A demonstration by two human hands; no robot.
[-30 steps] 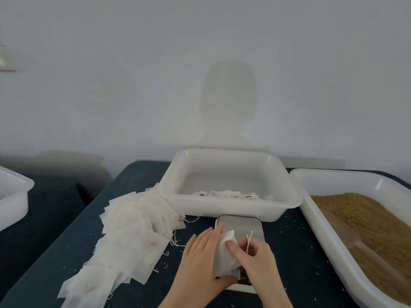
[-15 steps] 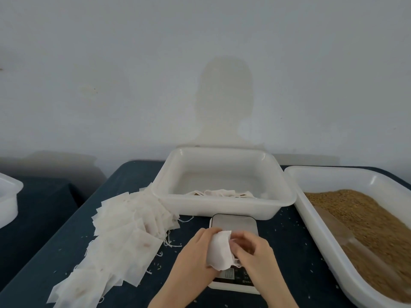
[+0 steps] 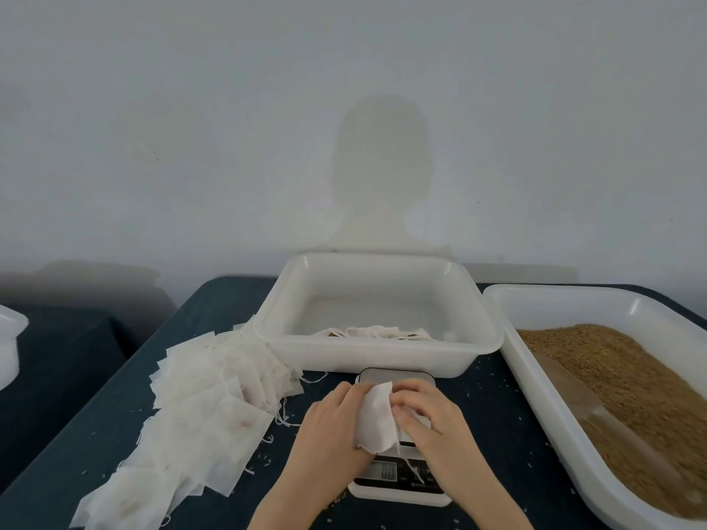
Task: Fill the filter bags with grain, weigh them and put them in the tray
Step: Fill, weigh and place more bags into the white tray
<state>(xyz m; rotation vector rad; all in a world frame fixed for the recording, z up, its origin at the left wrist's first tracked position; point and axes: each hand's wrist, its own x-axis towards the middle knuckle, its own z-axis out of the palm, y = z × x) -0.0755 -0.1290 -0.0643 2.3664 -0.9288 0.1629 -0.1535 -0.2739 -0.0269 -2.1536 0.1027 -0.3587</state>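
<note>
A white filter bag is held between both hands just above the small kitchen scale. My left hand grips its left side. My right hand pinches its top right edge with curled fingers. The bag's drawstring hangs down over the scale's display. Behind the scale stands a white tray with a few filled bags lying in it. A larger white tub at the right holds brown grain.
A long spread of empty filter bags lies on the dark tablecloth to the left of the scale. Loose grains dot the cloth. Another white tub shows at the far left edge on a separate surface. A pale wall stands behind.
My right hand has moved from the bag's lower edge up to its top edge. The bag has turned more upright between my hands, and its string now hangs over the display.
</note>
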